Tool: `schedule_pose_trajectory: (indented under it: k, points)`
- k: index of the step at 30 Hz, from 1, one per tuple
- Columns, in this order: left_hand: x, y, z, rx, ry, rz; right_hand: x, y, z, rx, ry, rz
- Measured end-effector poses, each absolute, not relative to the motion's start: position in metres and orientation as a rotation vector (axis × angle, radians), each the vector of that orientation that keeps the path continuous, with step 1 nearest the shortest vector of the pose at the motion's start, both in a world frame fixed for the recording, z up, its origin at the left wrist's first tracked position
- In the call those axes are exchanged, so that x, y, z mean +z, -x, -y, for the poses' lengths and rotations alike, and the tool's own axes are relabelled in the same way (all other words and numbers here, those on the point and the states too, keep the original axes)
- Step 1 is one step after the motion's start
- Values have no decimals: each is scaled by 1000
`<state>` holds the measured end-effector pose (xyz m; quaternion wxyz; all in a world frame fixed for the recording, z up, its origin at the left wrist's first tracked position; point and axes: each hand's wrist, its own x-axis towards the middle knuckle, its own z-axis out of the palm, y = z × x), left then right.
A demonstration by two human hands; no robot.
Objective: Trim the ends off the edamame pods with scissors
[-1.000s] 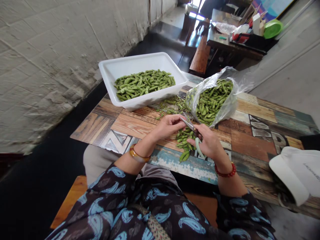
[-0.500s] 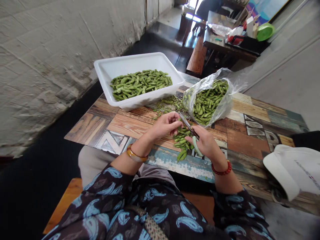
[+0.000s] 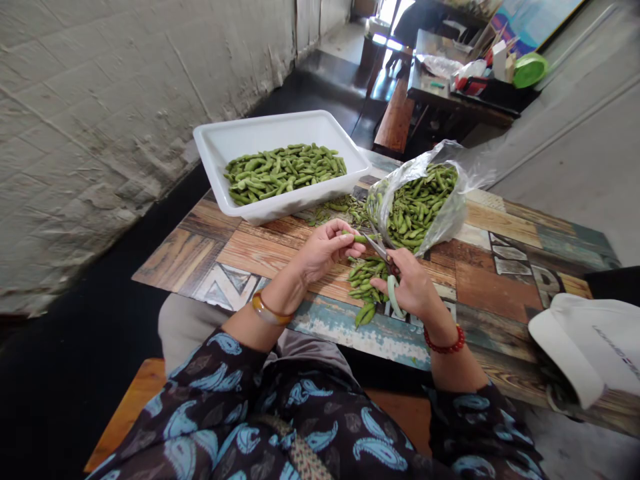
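Note:
Between thumb and fingers, my left hand [image 3: 330, 248] pinches a green edamame pod [image 3: 356, 237] that points to the right. My right hand [image 3: 411, 283] grips a pair of scissors [image 3: 380, 249] with pale green handles; the blades are parted at the pod's right end. Below the hands, a small pile of pods [image 3: 368, 280] lies on the table. A clear plastic bag [image 3: 429, 233] full of pods lies just beyond my right hand. Farther off to the left, a white plastic tub [image 3: 281, 212] holds many pods.
Trimmed stem bits [image 3: 345, 208] are scattered between tub and bag on the patchwork-patterned table [image 3: 270, 250]. A white cap [image 3: 585, 350] sits at the right edge. A rough white wall [image 3: 100, 100] runs along the left. Behind stands another table [image 3: 430, 77] with a green basket [image 3: 530, 70].
The pod in my left hand now sticks out rightward, where it was mostly hidden before. The scissor blades have parted and meet its end. The whole view has shifted slightly.

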<state>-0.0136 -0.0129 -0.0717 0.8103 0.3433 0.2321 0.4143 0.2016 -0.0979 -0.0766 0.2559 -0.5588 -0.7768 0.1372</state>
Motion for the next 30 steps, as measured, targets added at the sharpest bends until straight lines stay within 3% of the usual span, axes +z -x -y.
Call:
schedule_pose_trajectory:
  k: [19, 30]
  points:
    - [-71, 14, 11, 961, -817, -614, -74, -206, 96, 351, 1502, 2070]
    - [-79, 5, 19, 490, -2154, -901, -70, -215, 96, 299, 1580, 1955]
